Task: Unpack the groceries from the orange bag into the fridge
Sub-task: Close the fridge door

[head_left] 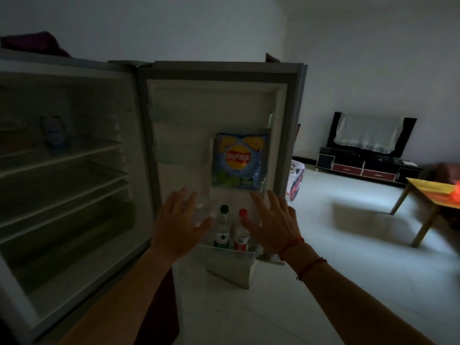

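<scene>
The fridge stands open, its door swung out to the right. A blue bag of crisps sits in a middle door rack. In the bottom door rack stand a green-capped bottle, a red-capped bottle and a clear bottle partly behind my left hand. My left hand and my right hand are held up with fingers spread, one on each side of the bottles, holding nothing. A can stands on an upper fridge shelf. An orange thing lies on the table at the right edge.
Wire shelves fill the fridge's inside. A yellow low table stands to the right on the pale tiled floor. A dark TV stand with a covered screen is by the far wall. A patterned bag sits behind the door.
</scene>
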`<action>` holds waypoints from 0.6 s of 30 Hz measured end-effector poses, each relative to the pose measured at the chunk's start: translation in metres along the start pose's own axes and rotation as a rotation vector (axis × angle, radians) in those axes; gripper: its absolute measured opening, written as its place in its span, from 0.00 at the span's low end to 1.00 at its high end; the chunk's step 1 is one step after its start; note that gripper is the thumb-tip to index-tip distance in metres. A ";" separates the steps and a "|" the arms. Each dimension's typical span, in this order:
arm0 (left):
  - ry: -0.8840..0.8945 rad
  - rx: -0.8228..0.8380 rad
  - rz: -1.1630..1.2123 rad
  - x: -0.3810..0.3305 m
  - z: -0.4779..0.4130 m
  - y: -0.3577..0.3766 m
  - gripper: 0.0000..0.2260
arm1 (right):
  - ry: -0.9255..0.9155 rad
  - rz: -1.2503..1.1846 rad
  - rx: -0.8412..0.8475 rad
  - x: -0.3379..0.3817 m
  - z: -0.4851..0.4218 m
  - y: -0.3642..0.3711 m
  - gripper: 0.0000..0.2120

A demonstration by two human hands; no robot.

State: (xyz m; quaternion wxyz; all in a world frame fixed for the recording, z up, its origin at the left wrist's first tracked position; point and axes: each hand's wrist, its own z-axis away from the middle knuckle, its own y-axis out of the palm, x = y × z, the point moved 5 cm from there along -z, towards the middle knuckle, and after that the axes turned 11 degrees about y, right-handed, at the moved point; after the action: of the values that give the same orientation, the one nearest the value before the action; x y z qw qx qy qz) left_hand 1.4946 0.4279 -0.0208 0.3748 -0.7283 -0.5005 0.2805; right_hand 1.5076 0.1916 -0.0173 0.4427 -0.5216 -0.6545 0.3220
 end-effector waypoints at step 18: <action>0.385 -0.037 0.037 -0.170 -0.141 0.027 0.32 | 0.225 -0.012 0.069 -0.143 -0.058 -0.013 0.38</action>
State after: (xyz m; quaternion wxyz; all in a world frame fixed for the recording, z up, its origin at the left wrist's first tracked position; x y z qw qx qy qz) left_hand 1.5614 0.2246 0.0416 0.4449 -0.7844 -0.4110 0.1336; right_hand 1.5646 0.0475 -0.0178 0.5330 -0.5350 -0.5924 0.2808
